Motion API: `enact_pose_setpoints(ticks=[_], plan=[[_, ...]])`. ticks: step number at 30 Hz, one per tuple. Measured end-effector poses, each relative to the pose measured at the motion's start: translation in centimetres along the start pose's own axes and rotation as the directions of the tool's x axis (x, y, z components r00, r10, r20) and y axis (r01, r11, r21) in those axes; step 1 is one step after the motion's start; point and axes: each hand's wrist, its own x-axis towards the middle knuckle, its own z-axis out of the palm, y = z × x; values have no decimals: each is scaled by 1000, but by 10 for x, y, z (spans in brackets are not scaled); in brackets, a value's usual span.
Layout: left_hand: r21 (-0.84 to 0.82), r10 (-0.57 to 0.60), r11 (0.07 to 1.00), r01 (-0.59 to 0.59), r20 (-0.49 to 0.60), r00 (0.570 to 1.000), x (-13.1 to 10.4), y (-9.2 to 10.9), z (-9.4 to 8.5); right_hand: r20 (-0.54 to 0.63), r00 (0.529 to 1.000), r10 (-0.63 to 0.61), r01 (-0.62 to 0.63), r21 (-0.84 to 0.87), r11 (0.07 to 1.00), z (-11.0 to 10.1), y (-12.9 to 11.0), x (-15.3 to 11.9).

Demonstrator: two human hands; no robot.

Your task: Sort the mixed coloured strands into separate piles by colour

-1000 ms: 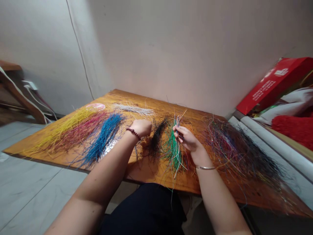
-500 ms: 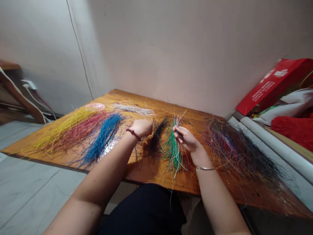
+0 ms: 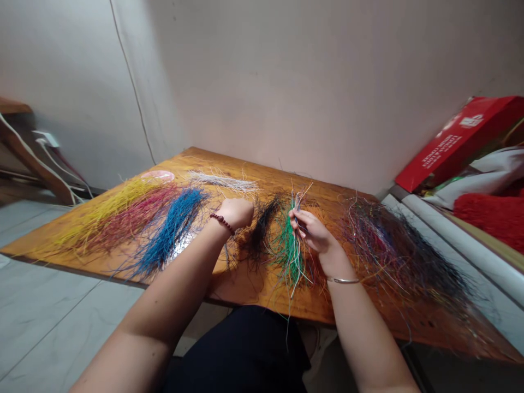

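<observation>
My right hand (image 3: 309, 226) is closed on a small bunch of thin wires (image 3: 298, 248), mostly white, pinched between thumb and fingers above a pile of green wires (image 3: 290, 262). My left hand (image 3: 237, 212) hangs over the middle of the table with its fingers curled down and away from view; whatever they hold, if anything, is hidden. Just right of this hand lies a black wire pile (image 3: 262, 226). Blue wires (image 3: 174, 229) lie to its left, and a white wire bundle (image 3: 223, 181) is beyond it. Orange wires (image 3: 317, 215) lie behind my right hand.
Yellow wires (image 3: 110, 204) and dark pink wires (image 3: 143, 215) cover the left of the wooden table (image 3: 241, 289). A large mixed tangle (image 3: 393, 245) spreads over the right side. Farther right are a red box (image 3: 450, 139) and red fluffy cloth (image 3: 491, 224). A wall stands behind.
Almost nothing differs. Both hands keep their places and the right still holds the wires; the whole view has shifted very slightly.
</observation>
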Motion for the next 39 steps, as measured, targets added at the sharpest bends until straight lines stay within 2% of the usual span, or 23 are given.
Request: enact_pose_setpoints(ticks=[8,14,24,39], plan=[[7,8,1000,-8,40,999,2,2,0,1,1000,-20,20,-31,999,-1,1,1],[-16,-14,1000,14,-1,1000,-1,2,-2,8,1000,-22,22,-26,999,-1,0,-1],[-19,-34,999,35,7,999,4,3,2,5,1000,12,-12,3,1000,-1,-1,-2],[-17,17,1000,-16,46,999,3,9,4,31,1000,0,-1,32,999,0,0,-1]])
